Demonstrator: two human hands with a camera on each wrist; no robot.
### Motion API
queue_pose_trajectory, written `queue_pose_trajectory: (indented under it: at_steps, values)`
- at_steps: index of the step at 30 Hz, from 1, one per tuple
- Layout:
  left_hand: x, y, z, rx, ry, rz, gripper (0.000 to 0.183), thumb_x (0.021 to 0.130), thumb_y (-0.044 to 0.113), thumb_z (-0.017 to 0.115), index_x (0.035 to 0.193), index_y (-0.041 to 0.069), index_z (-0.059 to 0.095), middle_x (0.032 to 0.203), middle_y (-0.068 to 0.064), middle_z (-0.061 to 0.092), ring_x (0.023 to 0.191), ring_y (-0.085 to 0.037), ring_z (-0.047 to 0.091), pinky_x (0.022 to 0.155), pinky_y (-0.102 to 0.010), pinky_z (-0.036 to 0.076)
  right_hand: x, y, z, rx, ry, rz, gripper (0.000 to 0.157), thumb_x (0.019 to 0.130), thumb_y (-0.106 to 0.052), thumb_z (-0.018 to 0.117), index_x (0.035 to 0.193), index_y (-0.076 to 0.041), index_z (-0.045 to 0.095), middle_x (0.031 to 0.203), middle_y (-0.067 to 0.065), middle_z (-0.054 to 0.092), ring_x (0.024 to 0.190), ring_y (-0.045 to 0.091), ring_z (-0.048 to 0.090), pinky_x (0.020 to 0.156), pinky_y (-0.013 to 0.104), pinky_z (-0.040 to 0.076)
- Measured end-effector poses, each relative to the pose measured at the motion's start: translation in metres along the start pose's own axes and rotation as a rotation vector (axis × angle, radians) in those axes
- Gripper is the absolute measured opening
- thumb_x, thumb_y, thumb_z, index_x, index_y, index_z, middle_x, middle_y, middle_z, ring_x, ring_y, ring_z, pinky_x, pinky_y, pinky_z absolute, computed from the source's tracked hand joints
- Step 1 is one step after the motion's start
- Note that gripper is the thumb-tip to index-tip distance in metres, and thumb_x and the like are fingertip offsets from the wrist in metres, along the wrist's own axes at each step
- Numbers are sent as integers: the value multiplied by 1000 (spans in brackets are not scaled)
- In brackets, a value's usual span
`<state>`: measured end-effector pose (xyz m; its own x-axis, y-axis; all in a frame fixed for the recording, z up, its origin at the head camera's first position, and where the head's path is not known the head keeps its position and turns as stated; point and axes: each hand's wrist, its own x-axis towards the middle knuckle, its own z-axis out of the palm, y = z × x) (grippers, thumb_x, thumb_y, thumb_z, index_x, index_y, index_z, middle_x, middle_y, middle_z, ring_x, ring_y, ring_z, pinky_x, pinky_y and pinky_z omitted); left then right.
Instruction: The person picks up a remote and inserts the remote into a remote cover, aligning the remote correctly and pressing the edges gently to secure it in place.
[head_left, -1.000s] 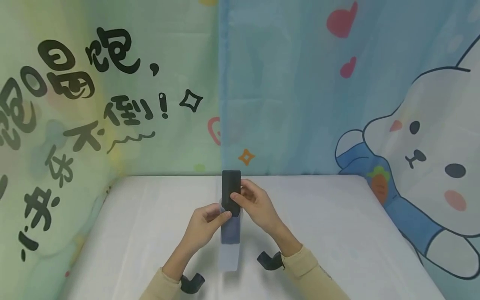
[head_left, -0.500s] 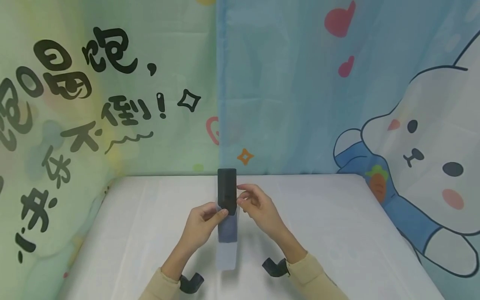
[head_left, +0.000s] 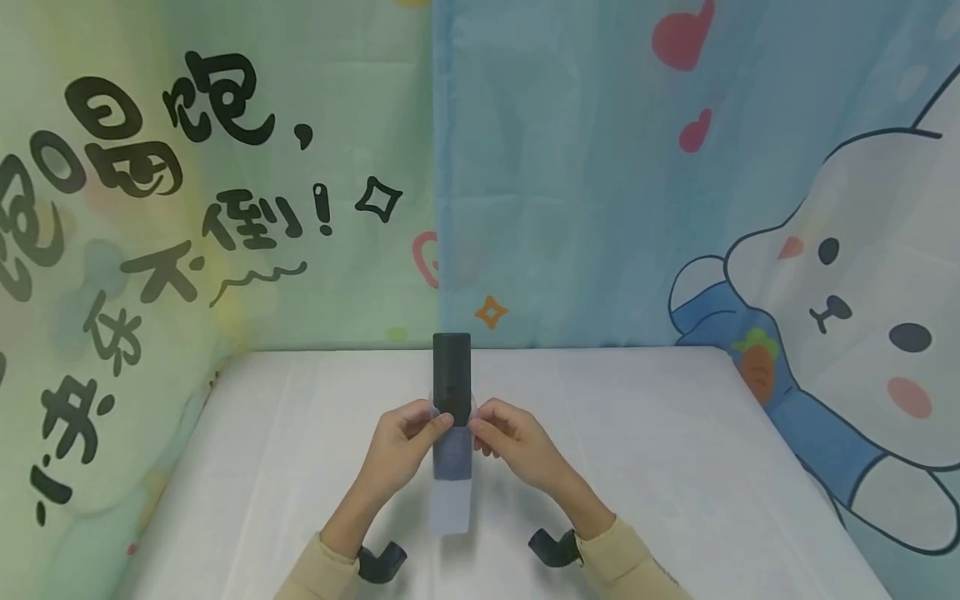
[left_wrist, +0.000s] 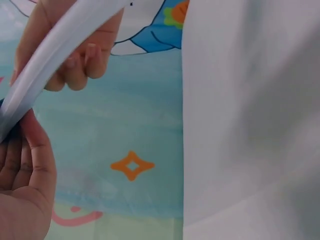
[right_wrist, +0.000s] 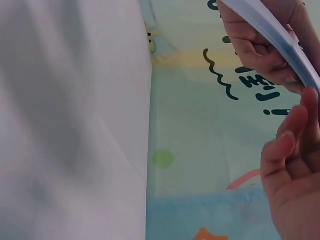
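Observation:
A flat black rectangular object (head_left: pixel 452 371) stands upright, its lower part inside a long translucent plastic sleeve (head_left: pixel 451 507). Dark shows through the sleeve's middle, while its bottom end hangs pale above the table. My left hand (head_left: pixel 403 442) grips sleeve and object at the left edge, thumb across the front. At the sleeve's right edge, near its mouth, my right hand (head_left: pixel 520 440) pinches the plastic between thumb and forefinger. Both wrist views catch the sleeve (left_wrist: pixel 60 47) edge-on as a whitish strip; the black object is mostly hidden there.
A white-covered table (head_left: pixel 637 433) lies beneath the hands. Behind it hangs a printed curtain (head_left: pixel 555 167) with a rabbit and lettering. Dark curved wrist mounts (head_left: pixel 382 563) stick out from both beige cuffs.
My right hand let go of the black object's side, moved off to the right, then came down and pinched the sleeve's right edge. My left hand has kept its grip.

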<state>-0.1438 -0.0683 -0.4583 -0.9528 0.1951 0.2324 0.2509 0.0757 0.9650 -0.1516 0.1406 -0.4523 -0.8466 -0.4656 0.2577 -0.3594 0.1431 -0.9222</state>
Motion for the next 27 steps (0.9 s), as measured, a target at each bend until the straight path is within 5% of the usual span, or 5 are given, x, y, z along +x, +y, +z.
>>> queue_pose_trajectory:
  at_steps: [6,11,18,27]
  values:
    - [1,-2,-2,0,-23,10,15,96,21,71,96,6,73,90,-2,71,85,-20,68,74,-34,56,1,1,3,-11,-44,-115,13,102,0,54,91,-2,59,76,8,58,65,19,51,59,31,47]
    - [4,-1,-6,51,-79,28,14,97,22,70,96,8,73,80,1,68,79,-17,69,68,-33,55,-1,-1,8,-42,30,-134,16,102,1,53,88,-5,58,72,5,55,60,15,48,54,26,43]
    - [7,-4,-10,72,-197,9,21,98,25,68,105,5,73,70,4,62,64,-11,53,59,-25,45,3,-2,9,9,159,-94,17,102,1,52,87,5,57,67,8,52,57,13,46,49,25,42]
    - [6,-3,-14,46,-242,12,27,100,24,65,117,4,71,94,-4,74,80,-12,69,72,-30,55,17,-5,13,156,254,11,22,102,-4,54,85,9,55,68,5,51,57,13,48,50,24,44]
